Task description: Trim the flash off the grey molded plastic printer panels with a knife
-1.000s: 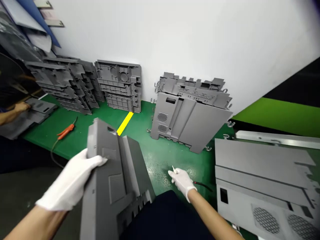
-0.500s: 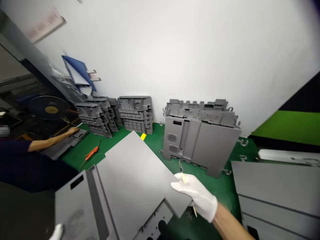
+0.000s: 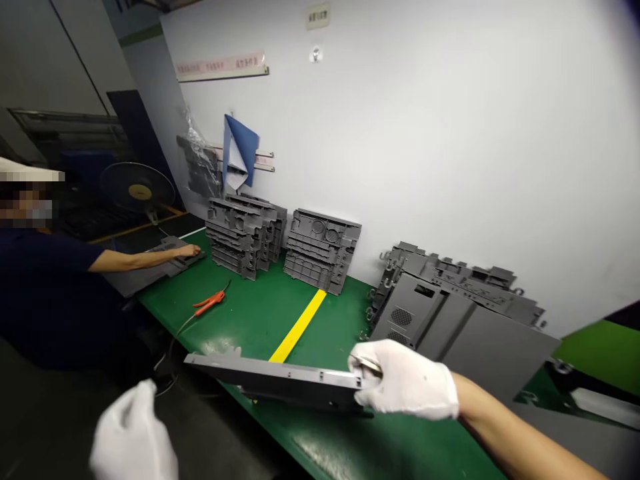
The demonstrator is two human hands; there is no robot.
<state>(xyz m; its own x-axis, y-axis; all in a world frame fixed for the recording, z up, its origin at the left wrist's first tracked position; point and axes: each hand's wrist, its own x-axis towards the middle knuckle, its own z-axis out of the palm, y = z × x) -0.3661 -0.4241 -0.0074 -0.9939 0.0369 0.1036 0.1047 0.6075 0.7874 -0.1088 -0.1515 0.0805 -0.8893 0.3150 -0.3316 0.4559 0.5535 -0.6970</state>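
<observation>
My right hand (image 3: 403,379), in a white glove, grips the right end of a grey plastic panel (image 3: 280,375). The panel is seen almost edge-on above the green table's front. A slim tool (image 3: 367,363) with a metallic look also sits in my right hand, partly hidden by the fingers. At the lower left, my left hand (image 3: 133,433), gloved in white and slightly blurred, is apart from the panel. Its fingers are drawn together, with nothing visible in them.
An orange air blow gun (image 3: 209,303) lies left on the green table (image 3: 250,327). Ribbed grey panels (image 3: 323,250) lean against the wall, and more grey panels (image 3: 455,313) stand right, beside metal hooks. A co-worker's arm (image 3: 140,260) reaches over another panel. A fan (image 3: 140,192) stands behind.
The panel has turned from showing its broad face to nearly edge-on. My left hand has come off its lower left side, while my right still grips it. The view has swung left.
</observation>
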